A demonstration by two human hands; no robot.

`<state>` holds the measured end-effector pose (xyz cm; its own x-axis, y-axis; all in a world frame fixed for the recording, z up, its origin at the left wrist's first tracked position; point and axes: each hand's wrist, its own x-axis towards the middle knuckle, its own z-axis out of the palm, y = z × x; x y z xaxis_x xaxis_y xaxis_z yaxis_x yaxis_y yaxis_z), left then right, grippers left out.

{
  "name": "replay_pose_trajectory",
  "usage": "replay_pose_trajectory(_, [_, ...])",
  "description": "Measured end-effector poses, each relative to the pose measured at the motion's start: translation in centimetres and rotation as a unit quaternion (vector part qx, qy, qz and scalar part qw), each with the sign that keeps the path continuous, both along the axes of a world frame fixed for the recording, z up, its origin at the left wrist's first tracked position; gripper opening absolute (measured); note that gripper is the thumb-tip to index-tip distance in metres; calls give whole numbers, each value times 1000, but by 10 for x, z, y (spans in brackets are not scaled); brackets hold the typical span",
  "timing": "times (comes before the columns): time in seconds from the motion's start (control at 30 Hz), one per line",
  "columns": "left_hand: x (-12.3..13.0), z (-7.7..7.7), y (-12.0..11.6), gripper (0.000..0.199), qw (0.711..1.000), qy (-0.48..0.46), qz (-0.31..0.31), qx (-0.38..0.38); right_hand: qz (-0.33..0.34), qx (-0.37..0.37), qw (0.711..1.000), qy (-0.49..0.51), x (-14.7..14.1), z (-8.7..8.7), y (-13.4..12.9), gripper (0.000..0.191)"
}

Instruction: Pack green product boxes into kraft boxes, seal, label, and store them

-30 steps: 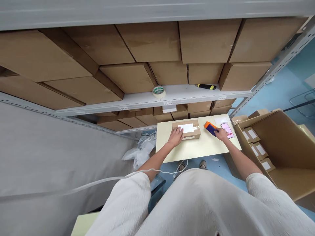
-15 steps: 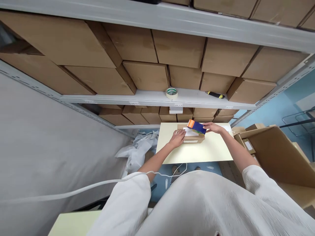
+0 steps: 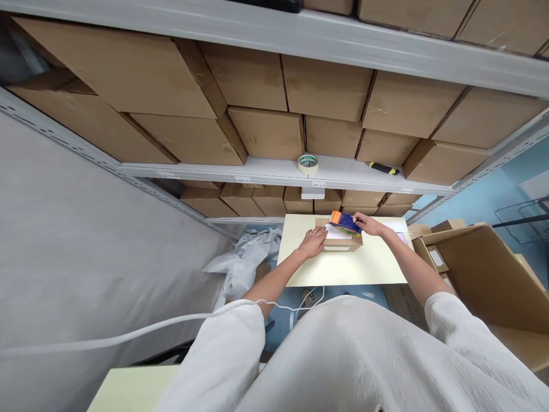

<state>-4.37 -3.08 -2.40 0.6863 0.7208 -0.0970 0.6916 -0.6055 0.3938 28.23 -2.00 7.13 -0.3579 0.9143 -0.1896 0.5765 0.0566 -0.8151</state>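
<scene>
A small cardboard box (image 3: pixel 355 245) sits on the pale yellow tabletop (image 3: pixel 343 269), with a white sheet of paper (image 3: pixel 338 232) on its top. My left hand (image 3: pixel 314 241) lies on the left part of the box top, fingers stretched out over the paper's edge. In my right hand (image 3: pixel 367 224) is a blue and orange tape dispenser (image 3: pixel 345 222), gripped at its right end and tilted above the box. The round side of its roll faces me. Whether the dispenser touches the paper I cannot tell.
Shelves of cardboard boxes (image 3: pixel 266 134) rise behind the table. A tape roll (image 3: pixel 307 164) and a yellow-black utility knife (image 3: pixel 383 168) rest on the shelf. A large open carton (image 3: pixel 493 274) stands at right, crumpled white plastic (image 3: pixel 240 269) at left. A white cable (image 3: pixel 150 329) crosses my left arm.
The tape dispenser has turned in my right hand, so more of its roll's round side shows. My left hand stays on the box. The whole view has shifted slightly.
</scene>
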Motion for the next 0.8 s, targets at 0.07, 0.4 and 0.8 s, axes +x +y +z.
replay_pose_trajectory(0.07, [-1, -1, 1, 65, 1000, -1, -3, 3, 6, 35, 998, -47, -4, 2, -6, 20])
replay_pose_trajectory(0.4, [2, 8, 4, 51, 996, -61, 49, -33, 9, 86, 981, -174, 0, -2, -11, 38])
replay_pose_trajectory(0.8, [46, 51, 28, 36, 744, -417, 357, -381, -19, 83, 987, -134, 7, -9, -17, 40])
